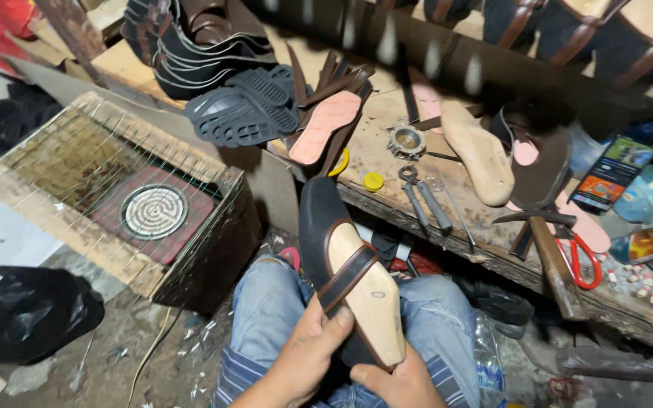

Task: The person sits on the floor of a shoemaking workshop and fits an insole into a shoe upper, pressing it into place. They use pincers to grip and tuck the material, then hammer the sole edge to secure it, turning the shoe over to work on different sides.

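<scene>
So the black shoe on its wooden last sat over the lap, long axis running away from the body, toe out. Left hand was clamped round its strap side, right hand cupped under the heel

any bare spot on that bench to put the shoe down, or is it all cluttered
A small bare strip of bench lies between the pink insole and the pliers, beside the yellow cap. Right of the pliers it is crowded: wooden last, hammer, red scissors. Both hands hold the shoe.
</scene>
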Demonstrator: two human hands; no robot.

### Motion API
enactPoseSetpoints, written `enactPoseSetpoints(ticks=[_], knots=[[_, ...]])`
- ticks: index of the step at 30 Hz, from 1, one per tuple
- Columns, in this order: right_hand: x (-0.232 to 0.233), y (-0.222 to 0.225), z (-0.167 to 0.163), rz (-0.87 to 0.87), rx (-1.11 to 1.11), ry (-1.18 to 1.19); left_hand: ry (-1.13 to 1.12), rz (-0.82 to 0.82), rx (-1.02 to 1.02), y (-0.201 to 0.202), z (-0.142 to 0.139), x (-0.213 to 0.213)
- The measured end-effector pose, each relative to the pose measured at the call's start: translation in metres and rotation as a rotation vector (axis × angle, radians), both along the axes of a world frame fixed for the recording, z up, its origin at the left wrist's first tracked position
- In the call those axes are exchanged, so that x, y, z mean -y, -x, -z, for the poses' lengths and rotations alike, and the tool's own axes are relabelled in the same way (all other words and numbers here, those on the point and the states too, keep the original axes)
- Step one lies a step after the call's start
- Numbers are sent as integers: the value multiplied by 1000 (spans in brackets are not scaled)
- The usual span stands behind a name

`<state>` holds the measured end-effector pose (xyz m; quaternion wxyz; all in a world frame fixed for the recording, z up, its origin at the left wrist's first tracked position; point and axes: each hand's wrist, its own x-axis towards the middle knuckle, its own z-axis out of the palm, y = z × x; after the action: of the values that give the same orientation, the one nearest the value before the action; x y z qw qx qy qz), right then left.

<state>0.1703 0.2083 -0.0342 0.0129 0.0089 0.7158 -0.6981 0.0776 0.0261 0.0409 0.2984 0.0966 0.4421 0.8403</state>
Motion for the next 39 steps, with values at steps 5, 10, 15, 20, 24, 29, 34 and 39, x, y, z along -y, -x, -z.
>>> enactPoseSetpoints(ticks=[5,10,15,20,24,29,34,39], knots=[[-27,22,-39,-309,-315,-65,-385,135,247,21,27,22],[-44,71,-39,72,-66,518,-418,453,447,26,50,29],[-47,97,-33,386,7,670,-315,496,477,35,44,31],[-48,96,-48,500,124,654,-164,95,251,54,24,50],[-44,89,-60,444,200,626,123,52,45,63,23,50],[-49,81,-55,379,204,607,242,4,-260,61,28,48],[-94,66,-7,269,142,547,125,-230,21,69,15,54],[-163,61,86,453,165,-401,-224,-490,146,121,-16,89]])
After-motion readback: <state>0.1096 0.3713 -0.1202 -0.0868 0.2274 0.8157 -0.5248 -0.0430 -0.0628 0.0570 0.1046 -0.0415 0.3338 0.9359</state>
